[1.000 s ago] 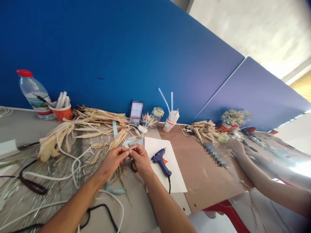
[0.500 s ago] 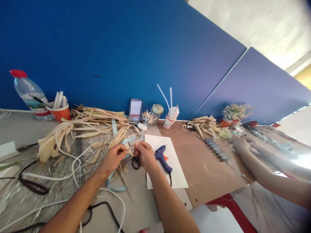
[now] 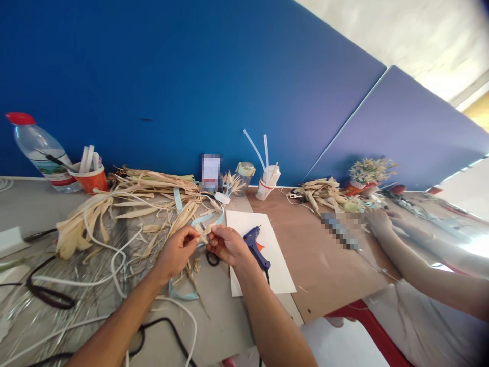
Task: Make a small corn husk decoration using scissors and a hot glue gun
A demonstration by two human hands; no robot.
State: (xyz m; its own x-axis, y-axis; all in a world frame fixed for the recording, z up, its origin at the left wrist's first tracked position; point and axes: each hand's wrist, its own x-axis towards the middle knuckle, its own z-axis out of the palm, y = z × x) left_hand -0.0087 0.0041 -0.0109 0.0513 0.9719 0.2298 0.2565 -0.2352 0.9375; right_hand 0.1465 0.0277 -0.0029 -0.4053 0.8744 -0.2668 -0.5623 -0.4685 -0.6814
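A small strip of dried corn husk (image 3: 204,234) is stretched between my two hands above the table. My left hand (image 3: 179,250) pinches one end of it between thumb and forefinger. My right hand (image 3: 228,243) grips the other end, with its remaining fingers curled. Just beneath the right hand, the black handle of what look like scissors (image 3: 212,258) shows partly. A blue hot glue gun (image 3: 257,250) lies on a white sheet (image 3: 280,275) to the right of my right hand. Loose dried corn husks (image 3: 153,183) spread out behind and left of my hands.
White cables (image 3: 118,255) and clear thin strips cover the left side. A water bottle (image 3: 46,153), an orange cup (image 3: 91,179), a phone (image 3: 211,171), a jar (image 3: 244,176) and a paper cup (image 3: 265,188) line the blue partition. At right, a co-worker's hands (image 3: 378,223) rest near more husks.
My hands stay close together, and the husk strip between them now shows wider and flatter. The right hand has turned slightly. The view has shifted a little.
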